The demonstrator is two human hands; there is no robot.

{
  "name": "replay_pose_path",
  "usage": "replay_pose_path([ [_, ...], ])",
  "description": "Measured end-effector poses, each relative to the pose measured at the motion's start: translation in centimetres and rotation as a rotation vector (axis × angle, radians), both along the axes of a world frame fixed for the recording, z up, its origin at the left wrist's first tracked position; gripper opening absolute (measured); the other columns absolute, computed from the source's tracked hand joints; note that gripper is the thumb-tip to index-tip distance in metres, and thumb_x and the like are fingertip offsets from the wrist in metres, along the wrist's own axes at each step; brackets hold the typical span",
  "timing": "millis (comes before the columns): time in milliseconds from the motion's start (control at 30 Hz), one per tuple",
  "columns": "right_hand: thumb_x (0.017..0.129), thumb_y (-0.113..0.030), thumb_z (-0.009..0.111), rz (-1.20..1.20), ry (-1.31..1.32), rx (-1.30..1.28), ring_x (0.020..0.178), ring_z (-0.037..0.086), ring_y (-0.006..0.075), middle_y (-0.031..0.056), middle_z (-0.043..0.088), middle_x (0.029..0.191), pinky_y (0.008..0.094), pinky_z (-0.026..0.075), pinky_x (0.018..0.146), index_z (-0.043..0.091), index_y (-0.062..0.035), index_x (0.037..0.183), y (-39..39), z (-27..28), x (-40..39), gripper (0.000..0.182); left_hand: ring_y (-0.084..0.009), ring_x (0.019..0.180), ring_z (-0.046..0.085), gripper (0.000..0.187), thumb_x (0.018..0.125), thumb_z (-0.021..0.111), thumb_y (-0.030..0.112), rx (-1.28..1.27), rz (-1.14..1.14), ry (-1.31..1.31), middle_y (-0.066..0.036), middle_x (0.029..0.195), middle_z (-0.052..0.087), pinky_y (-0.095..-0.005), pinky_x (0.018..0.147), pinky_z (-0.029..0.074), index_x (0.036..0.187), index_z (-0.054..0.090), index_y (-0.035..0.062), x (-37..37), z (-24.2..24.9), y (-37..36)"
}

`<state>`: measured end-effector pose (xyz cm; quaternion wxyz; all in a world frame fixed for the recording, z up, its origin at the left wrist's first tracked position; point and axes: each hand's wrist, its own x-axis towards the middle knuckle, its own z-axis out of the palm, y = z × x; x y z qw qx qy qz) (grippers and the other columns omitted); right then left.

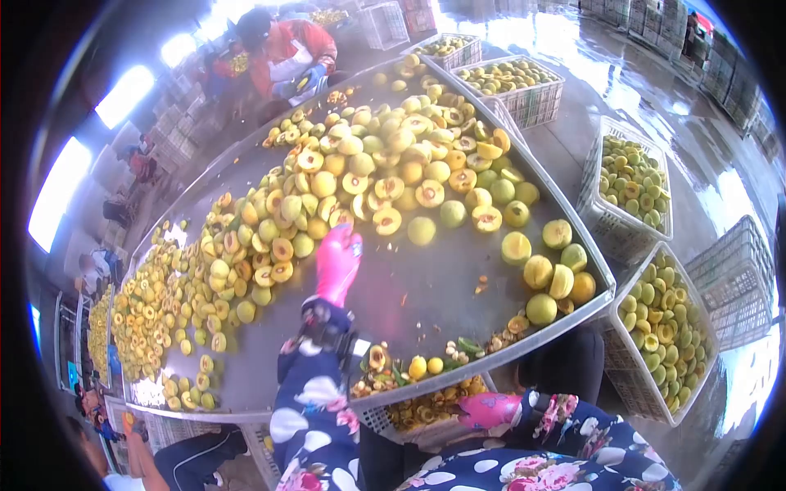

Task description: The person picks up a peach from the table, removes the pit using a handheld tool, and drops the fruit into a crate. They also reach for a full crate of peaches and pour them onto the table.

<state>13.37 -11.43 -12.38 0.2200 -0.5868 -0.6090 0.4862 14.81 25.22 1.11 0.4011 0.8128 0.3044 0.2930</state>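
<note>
My left hand (337, 263), in a pink glove, reaches over the metal table (426, 295). Its fingers are bent together at the near edge of a big pile of halved yellow-green fruit (360, 164), by a cut half (341, 217); what they hold is too small to make out. Low at the table's front edge is my right hand (490, 410), also pink-gloved, its fingers curled, contents hidden. It is beside a crate of fruit pieces (426, 409) under the edge. Several larger fruits (538, 272) lie at the table's right corner.
Pits, leaves and scraps (463, 350) line the front rim. Crates of fruit (673, 327), (634, 182), (512, 78) stand right of the table, near an empty crate (733, 274). Across the table sits a person in an orange jacket (282, 57); other people are at the left.
</note>
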Motion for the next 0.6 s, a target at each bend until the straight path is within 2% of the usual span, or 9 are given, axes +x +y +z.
replay_pose_path([
  [33, 0.085, -0.028, 0.054, -0.018, 0.040, -0.032, 0.075, 0.061, 0.0337, 0.0188, 0.060, 0.075, 0.0418, 0.047, 0.061, 0.052, -0.0008, 0.096, -0.1, -0.8, 0.3, 0.030, -0.0232, 0.093, 0.062, 0.036, 0.084, 0.060, 0.012, 0.349, -0.012, 0.086, -0.016, 0.102, 0.063, -0.0327, 0.082, 0.048, 0.117, 0.053, 0.0001, 2.7, -1.2, 1.5],
  [67, 0.085, -0.030, 0.054, -0.075, 0.078, -0.155, 0.075, 0.061, 0.0326, 0.0190, 0.060, 0.076, 0.0414, 0.047, 0.061, 0.052, -0.0007, 0.098, 0.4, 0.5, 0.4, 0.032, -0.0338, 0.095, 0.059, 0.034, 0.077, 0.063, 0.010, 0.314, -0.013, 0.174, -0.020, 0.104, 0.060, -0.0374, 0.084, 0.046, 0.109, 0.058, 0.0004, 5.0, -0.7, 1.3],
  [100, 0.085, -0.031, 0.054, -0.132, 0.119, -0.280, 0.075, 0.061, 0.0315, 0.0192, 0.060, 0.077, 0.0409, 0.048, 0.061, 0.052, -0.0006, 0.100, 1.0, 2.3, 0.3, 0.034, -0.0343, 0.095, 0.059, 0.035, 0.075, 0.064, 0.011, 0.455, -0.115, 0.091, -0.020, 0.104, 0.060, -0.0382, 0.084, 0.047, 0.109, 0.058, 0.0024, 6.8, -2.7, 2.5],
  [133, 0.085, -0.033, 0.053, -0.121, 0.060, -0.339, 0.074, 0.061, 0.0304, 0.0186, 0.060, 0.079, 0.0410, 0.048, 0.063, 0.052, -0.0010, 0.107, 1.7, 4.4, 0.6, 0.039, -0.0346, 0.095, 0.059, 0.037, 0.074, 0.065, 0.012, 0.464, -0.131, 0.189, -0.021, 0.105, 0.060, -0.0384, 0.083, 0.047, 0.109, 0.058, 0.0031, 8.0, -4.6, 3.3],
  [267, 0.085, -0.033, 0.051, -0.097, 0.096, -0.081, 0.075, 0.060, 0.0406, 0.0205, 0.061, 0.076, 0.0458, 0.047, 0.068, 0.052, 0.0036, 0.097, 1.3, 3.5, 0.2, 0.038, -0.0349, 0.094, 0.059, 0.045, 0.070, 0.068, 0.013, 0.323, -0.105, 0.547, -0.021, 0.104, 0.060, -0.0388, 0.082, 0.047, 0.112, 0.057, 0.0043, 9.3, -3.7, 1.9],
  [367, 0.087, -0.033, 0.052, -0.007, 0.122, -0.155, 0.067, 0.060, 0.0355, 0.0189, 0.060, 0.076, 0.0419, 0.047, 0.061, 0.052, 0.0027, 0.097, 1.6, 3.5, -0.2, 0.038, -0.0343, 0.093, 0.060, 0.046, 0.068, 0.070, 0.013, 0.120, -0.129, 0.588, -0.021, 0.101, 0.061, -0.0369, 0.081, 0.048, 0.110, 0.056, 0.0025, 7.1, -1.9, 0.3],
  [400, 0.088, -0.033, 0.051, -0.020, 0.181, -0.220, 0.064, 0.059, 0.0308, 0.0163, 0.059, 0.074, 0.0389, 0.046, 0.058, 0.052, 0.0019, 0.097, 2.0, 4.7, 0.0, 0.036, -0.0296, 0.089, 0.062, 0.042, 0.071, 0.071, 0.013, 0.196, -0.153, 0.614, -0.017, 0.093, 0.063, -0.0365, 0.076, 0.052, 0.109, 0.055, 0.0038, 6.4, -2.9, 0.5],
  [500, 0.091, -0.030, 0.051, -0.143, 0.428, -0.367, 0.056, 0.055, 0.0171, 0.0080, 0.056, 0.068, 0.0299, 0.043, 0.050, 0.052, -0.0005, 0.098, 2.3, 9.5, 1.2, 0.031, -0.0238, 0.087, 0.063, 0.037, 0.076, 0.070, 0.012, -0.765, -0.162, 0.183, -0.011, 0.092, 0.062, -0.0360, 0.069, 0.055, 0.108, 0.054, 0.0032, 2.3, -3.0, -1.0],
  [600, 0.092, -0.025, 0.051, -0.386, 0.694, -0.291, 0.053, 0.049, 0.0067, 0.0000, 0.051, 0.065, 0.0229, 0.039, 0.046, 0.051, -0.0026, 0.099, 2.3, 12.9, 1.6, 0.024, -0.0199, 0.086, 0.061, 0.039, 0.079, 0.066, 0.006, -1.055, -0.184, -0.121, -0.009, 0.097, 0.059, -0.0333, 0.064, 0.056, 0.114, 0.051, -0.0001, -2.7, -2.3, -5.3],
])
